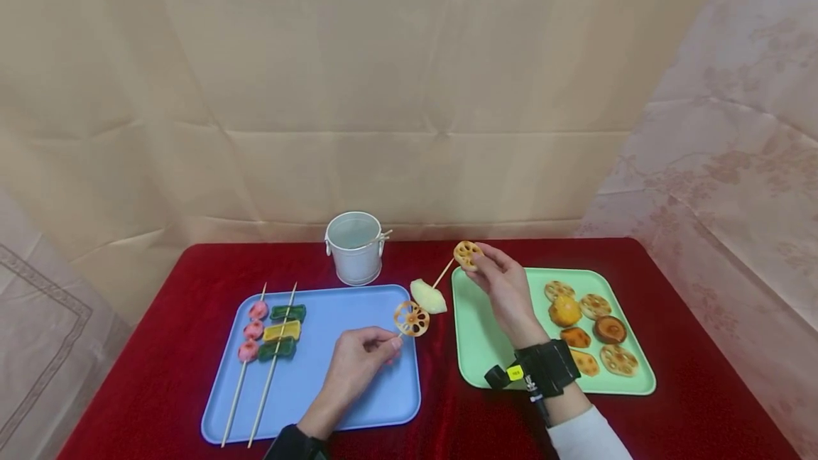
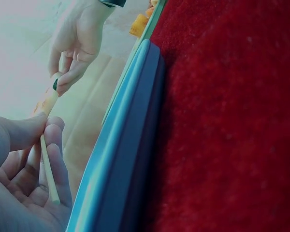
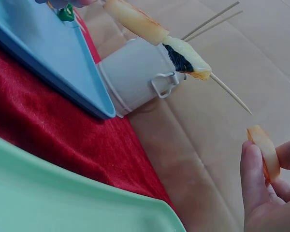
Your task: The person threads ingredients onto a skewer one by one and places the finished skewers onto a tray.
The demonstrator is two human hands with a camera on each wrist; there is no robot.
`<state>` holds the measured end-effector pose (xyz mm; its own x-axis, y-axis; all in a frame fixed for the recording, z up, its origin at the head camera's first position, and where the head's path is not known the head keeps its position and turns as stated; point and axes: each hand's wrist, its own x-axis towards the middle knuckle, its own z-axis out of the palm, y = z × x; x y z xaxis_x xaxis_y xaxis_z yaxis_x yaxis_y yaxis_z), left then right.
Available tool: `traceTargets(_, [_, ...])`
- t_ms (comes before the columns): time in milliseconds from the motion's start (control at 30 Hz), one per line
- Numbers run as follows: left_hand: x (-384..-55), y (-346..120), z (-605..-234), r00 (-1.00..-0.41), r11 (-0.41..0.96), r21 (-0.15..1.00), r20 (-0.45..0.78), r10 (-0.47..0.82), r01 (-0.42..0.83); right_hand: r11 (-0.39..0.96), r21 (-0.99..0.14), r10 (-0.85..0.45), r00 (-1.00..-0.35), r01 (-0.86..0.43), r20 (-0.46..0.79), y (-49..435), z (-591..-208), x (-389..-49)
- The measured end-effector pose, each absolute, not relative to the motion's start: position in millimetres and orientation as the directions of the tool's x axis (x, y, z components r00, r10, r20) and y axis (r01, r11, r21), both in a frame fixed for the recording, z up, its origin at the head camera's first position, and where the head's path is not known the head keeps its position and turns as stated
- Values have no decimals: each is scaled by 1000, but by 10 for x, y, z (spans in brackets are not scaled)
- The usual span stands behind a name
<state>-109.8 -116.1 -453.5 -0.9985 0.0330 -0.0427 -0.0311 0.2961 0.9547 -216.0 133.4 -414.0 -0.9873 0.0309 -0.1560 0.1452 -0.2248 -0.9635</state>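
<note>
The head camera looks forward and down from the near side of the blue rectangular plastic tray (image 1: 339, 314), far enough back to hold all of it, plus the white round bucket (image 1: 358, 263) behind it. Low and close to that tray's edge, the tilted left-wrist view faces past the bare left hand (image 2: 26, 164) toward the bare right hand (image 2: 79, 41). The right-wrist view, also tilted, looks from right of the tray across its far corner to the bucket, which the head view shares.

I see a creased beige curtain (image 1: 383, 91) behind the red-covered bench (image 1: 437, 403), flowered cloth (image 1: 728, 162) at right, bordered cloth (image 1: 32, 332) at left
</note>
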Motion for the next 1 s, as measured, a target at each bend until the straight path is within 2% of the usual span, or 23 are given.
traceTargets(633, [-1075,-1124,-4514,-998,286,958,-51,46,-35,-240,-965,-61,-994,106,-93,1353,-4128,-2142])
traceTargets(1000, [-1080,-1126,-4521,-997,301,953,-58,51,-40,-170,-981,-69,-994,93,-82,1324,-4126,-2113])
